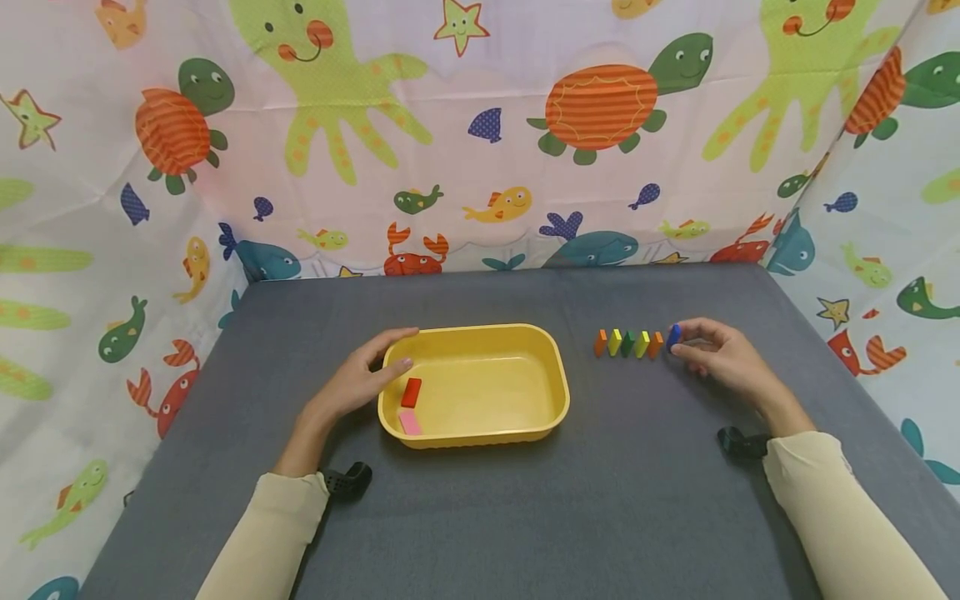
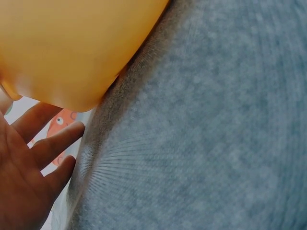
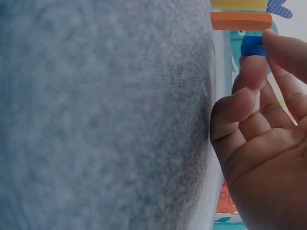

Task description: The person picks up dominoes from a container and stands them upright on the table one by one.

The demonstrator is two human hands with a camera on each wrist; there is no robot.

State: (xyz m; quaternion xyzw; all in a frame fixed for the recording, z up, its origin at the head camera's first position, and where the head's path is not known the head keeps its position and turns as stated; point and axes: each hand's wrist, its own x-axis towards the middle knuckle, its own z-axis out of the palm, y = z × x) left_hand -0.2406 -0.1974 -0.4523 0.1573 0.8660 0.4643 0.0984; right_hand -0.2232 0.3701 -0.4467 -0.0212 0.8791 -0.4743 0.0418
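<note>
My left hand [image 1: 363, 372] holds the left end of a yellow plastic tub [image 1: 491, 392], its thumb over the rim and its fingers along the outside. In the left wrist view, the lower fingers spread beneath the tub's wall [image 2: 76, 52]. Between thumb and fingertips, my right hand [image 1: 723, 357] pinches a blue domino [image 1: 673, 337] at the right end of a row of upright dominoes. Orange, yellow and green ones make up that row, with an orange domino [image 1: 656, 345] nearest the blue one. Inside the tub lie a red domino [image 1: 411, 392] and a pink domino [image 1: 409, 422].
A grey cloth [image 1: 525, 508] covers the table. Behind it and at both sides hangs a white curtain [image 1: 465, 108] printed with sea animals. Each wrist wears a black camera mount, one on the left [image 1: 351, 481] and one on the right [image 1: 741, 443].
</note>
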